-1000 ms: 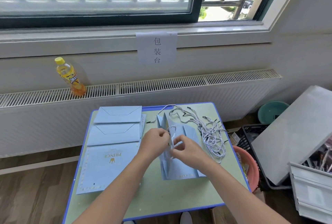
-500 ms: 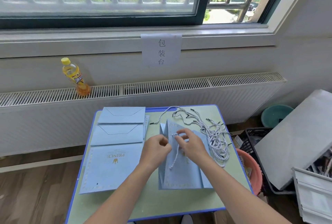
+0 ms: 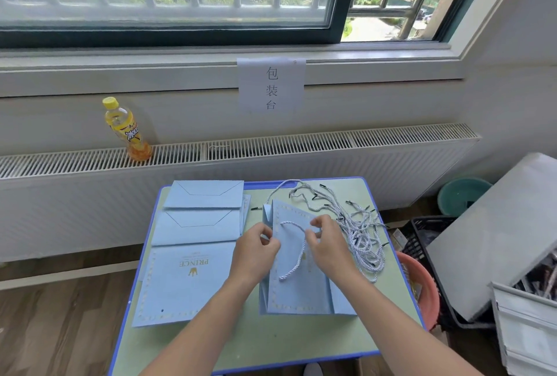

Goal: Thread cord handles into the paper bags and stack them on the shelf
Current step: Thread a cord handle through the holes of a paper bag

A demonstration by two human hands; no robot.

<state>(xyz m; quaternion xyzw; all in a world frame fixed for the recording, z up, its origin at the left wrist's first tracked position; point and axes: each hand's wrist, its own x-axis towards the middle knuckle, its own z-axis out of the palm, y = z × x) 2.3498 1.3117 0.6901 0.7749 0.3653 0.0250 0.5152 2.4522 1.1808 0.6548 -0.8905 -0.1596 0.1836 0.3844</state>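
Head view: left hand (image 3: 255, 250) pinches the paper bag (image 3: 297, 288), right hand (image 3: 327, 245) pinches its cord (image 3: 294, 250).

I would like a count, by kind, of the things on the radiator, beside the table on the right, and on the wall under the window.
Bottle: 1
Paper sign: 1
Teal basin: 1
Pink basin: 1
Black crate: 1
Total: 5

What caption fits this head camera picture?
Both hands, left and right, thread a cord into a blue paper bag.
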